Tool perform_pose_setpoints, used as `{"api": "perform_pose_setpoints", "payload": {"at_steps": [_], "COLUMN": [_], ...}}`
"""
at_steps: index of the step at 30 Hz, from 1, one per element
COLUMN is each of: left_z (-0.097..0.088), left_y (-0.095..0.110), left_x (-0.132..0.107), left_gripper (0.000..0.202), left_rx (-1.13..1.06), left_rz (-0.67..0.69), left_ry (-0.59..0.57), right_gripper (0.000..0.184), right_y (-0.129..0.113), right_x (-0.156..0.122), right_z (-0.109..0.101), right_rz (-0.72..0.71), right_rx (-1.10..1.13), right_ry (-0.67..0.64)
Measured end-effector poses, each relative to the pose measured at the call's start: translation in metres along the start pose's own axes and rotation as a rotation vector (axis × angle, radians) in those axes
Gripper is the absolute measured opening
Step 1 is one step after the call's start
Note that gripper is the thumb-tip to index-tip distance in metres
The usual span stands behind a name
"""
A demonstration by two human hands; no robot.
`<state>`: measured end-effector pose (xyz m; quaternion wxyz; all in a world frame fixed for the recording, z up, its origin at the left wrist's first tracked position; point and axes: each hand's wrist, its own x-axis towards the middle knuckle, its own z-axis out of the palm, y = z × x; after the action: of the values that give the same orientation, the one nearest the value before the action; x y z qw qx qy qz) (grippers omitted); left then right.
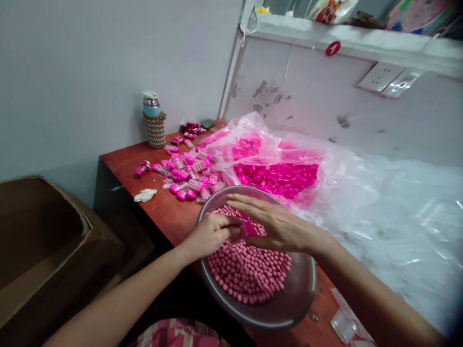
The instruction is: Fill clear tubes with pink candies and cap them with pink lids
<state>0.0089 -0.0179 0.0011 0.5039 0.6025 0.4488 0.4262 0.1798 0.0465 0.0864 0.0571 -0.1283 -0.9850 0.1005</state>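
- Head view: the left hand (210, 233) was over the near-left part of the round steel bowl (300, 289), its fingers curled closed and seemingly pinched on a small bright pink plastic piece (249, 227).
- The right hand (275, 224) lay flat and open across the middle of the bowl, fingers spread and meeting the left fingertips, palm just above the small matte pink balls (246, 272) heaped inside the bowl.
- The pink piece sat between the two hands, low over the heap.
- Handling judgement: keeping the piece low and inside the bowl's rim, with the flat hand as a guard, should stop balls rolling off the red-brown wooden table (159, 212).
- Behind the bowl stood a clear plastic bag of glossy pink capsules (278, 176). Behind and left of the bowl lay a pile of filled pink packets (188, 173), and further back a bottle in a woven sleeve (155, 123).
- Far left of the bowl sat a brown cardboard box (43, 250).
- Writing: a round red sticker (333, 48) high on the wall behind the bowl read "1". The print on the packets was too small to read, and no brand could be made out.
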Motion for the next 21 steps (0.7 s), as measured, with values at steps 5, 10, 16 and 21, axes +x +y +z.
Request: {"api": "perform_pose_setpoints", "payload": {"at_steps": [5, 10, 16, 21], "left_z": [-0.002, 0.003, 0.006, 0.008], "left_y": [0.002, 0.000, -0.008, -0.007], "left_x": [0.003, 0.008, 0.011, 0.010], "left_gripper": [0.023, 0.020, 0.013, 0.012], "left_rx": [-0.209, -0.388, -0.358, -0.370], "left_rz": [-0.043, -0.100, -0.119, -0.121], "left_ry": [0.138, 0.232, 0.264, 0.257], "right_gripper": [0.052, 0.078, 0.066, 0.063], "right_y": [0.007, -0.006, -0.011, -0.003], "right_x": [-0.009, -0.017, -0.006, -0.005], "right_z": [0.013, 0.053, 0.080, 0.082], "right_rz": [0.145, 0.319, 0.400, 0.302], "right_rx": [-0.105, -0.295, -0.419, -0.369], "right_ry": [0.192, 0.290, 0.462, 0.519]}}
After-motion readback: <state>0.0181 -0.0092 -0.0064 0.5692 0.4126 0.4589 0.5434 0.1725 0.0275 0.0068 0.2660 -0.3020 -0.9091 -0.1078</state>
